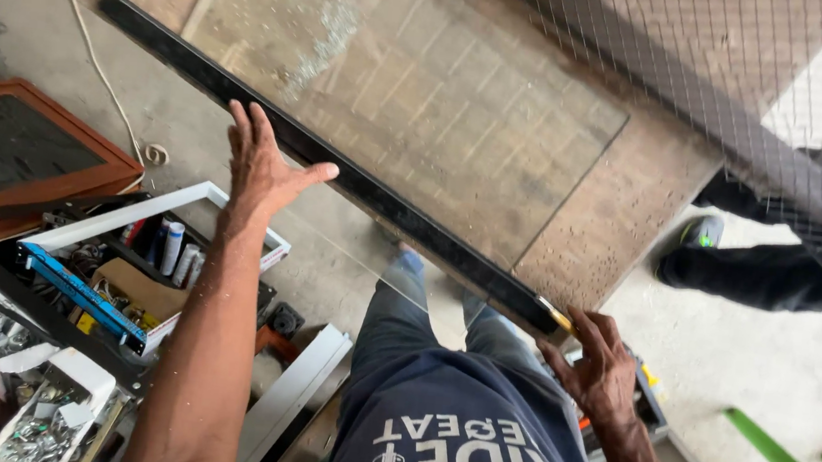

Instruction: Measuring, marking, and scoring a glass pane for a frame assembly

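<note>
One right hand (602, 365), fingers clamped on the near end of one long black bar (337, 169). One left hand (261, 168), fingers spread flat against the bar's middle. One glass pane (413, 101) beneath, on the wooden desk (635, 197).

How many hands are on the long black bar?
2. The left hand rests flat on the middle of the black bar; the right hand grips its near end. Another person stands nearby, but their hands are out of view.
</note>
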